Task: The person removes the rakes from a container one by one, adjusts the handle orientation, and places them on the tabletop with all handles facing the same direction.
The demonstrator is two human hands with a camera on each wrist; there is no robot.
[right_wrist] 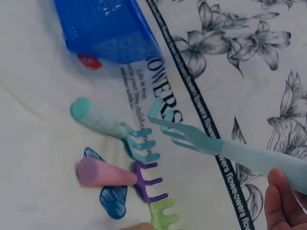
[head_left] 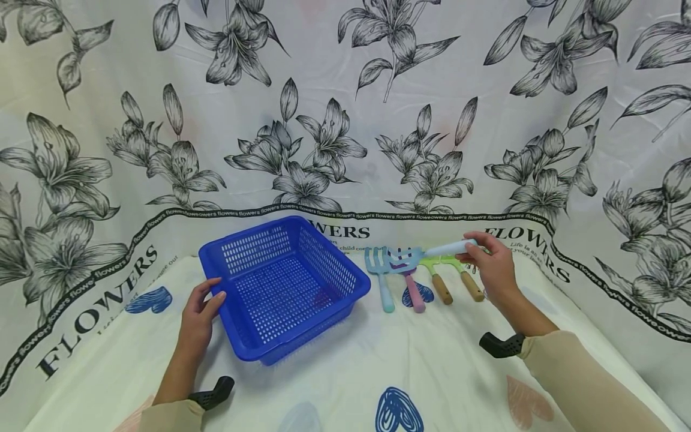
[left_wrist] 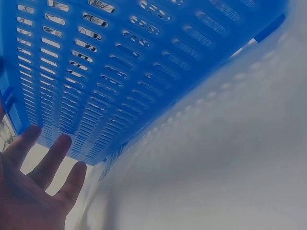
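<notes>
My left hand (head_left: 198,318) pinches the left rim of a blue plastic basket (head_left: 353,294) between thumb and forefinger. In the left wrist view its other fingers (left_wrist: 53,160) spread loosely beside the slotted basket wall (left_wrist: 120,72). My right hand (head_left: 493,264) holds a light blue hand rake (head_left: 445,248) by the end of its handle, prongs pointing left, over other rakes on the cloth. Those are another light blue rake (head_left: 385,294), a purple rake with a pink handle (head_left: 414,294), and two green ones with brown handles, one nearer (head_left: 441,289) and one farther right (head_left: 471,287).
A white cloth (head_left: 335,396) with printed hearts covers the surface. Behind it hangs a white curtain (head_left: 324,72) with black flower drawings and lettering. The basket stands left of the rakes, its inside facing up.
</notes>
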